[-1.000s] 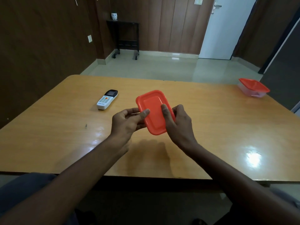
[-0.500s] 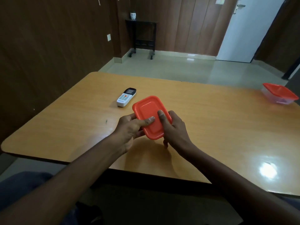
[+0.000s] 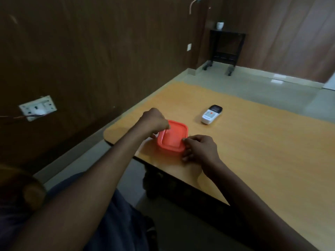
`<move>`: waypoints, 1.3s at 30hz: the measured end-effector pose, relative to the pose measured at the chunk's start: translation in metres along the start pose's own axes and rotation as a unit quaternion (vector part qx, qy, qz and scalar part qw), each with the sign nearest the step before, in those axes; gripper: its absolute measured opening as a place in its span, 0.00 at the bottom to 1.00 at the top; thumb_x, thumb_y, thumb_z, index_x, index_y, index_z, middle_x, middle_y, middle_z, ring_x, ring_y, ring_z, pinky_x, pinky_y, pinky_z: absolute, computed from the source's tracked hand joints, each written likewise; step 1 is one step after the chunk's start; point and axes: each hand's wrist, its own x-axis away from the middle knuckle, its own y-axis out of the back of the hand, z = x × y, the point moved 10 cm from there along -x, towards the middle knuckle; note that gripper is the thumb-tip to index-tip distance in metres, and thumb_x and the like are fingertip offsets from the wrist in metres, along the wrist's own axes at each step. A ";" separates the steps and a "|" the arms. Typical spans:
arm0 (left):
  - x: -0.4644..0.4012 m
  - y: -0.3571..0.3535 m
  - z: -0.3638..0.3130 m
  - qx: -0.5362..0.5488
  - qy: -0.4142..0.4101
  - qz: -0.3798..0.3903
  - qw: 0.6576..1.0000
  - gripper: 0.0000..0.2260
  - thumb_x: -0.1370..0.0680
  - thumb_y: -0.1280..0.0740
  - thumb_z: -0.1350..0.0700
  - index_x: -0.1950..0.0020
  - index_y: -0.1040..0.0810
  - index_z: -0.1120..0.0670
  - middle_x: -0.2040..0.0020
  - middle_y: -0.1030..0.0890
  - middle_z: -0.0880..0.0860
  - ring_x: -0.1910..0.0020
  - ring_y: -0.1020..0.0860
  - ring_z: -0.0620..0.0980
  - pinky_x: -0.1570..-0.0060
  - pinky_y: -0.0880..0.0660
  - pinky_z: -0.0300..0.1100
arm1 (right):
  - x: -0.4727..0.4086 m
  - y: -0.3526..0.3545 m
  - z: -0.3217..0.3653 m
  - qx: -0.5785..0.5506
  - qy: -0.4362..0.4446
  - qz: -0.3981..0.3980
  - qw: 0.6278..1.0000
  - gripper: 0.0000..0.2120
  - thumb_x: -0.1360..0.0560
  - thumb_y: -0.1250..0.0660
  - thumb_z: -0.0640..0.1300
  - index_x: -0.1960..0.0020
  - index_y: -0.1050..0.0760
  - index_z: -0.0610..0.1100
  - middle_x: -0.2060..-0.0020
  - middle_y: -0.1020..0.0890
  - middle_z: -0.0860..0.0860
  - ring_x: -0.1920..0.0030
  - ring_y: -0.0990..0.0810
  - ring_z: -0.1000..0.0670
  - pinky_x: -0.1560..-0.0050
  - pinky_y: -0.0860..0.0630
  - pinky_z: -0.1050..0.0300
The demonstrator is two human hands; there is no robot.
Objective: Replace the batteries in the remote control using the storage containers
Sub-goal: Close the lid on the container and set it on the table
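A small container with an orange-red lid [image 3: 173, 137] rests on the wooden table [image 3: 253, 151] near its left front corner. My left hand [image 3: 154, 122] grips the lid's far left edge with bent fingers. My right hand [image 3: 198, 148] holds the container's near right corner, fingertips on the lid rim. The white remote control [image 3: 211, 114] with a dark screen and an orange button lies flat on the table, beyond and to the right of the container, apart from both hands. The container's contents are hidden under the lid.
The table's left edge and front edge run close to the container. A wall socket plate [image 3: 38, 107] with wires sits on the dark wall at left. A black wheeled stand [image 3: 225, 48] with a white cup stands in the far corner.
The view has swung left and the second container has left the frame. The lidded container has come down from mid-air onto the table near the left corner, both hands still on it.
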 end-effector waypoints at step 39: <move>-0.015 -0.013 -0.036 0.019 -0.135 -0.133 0.982 0.05 0.24 0.31 0.51 0.54 0.16 0.49 0.51 0.13 0.52 0.48 0.17 0.55 0.50 0.22 0.43 | -0.044 0.049 0.023 0.087 0.079 -0.204 0.972 0.15 0.30 0.28 0.48 0.45 0.21 0.46 0.56 0.15 0.48 0.55 0.16 0.45 0.51 0.19 0.48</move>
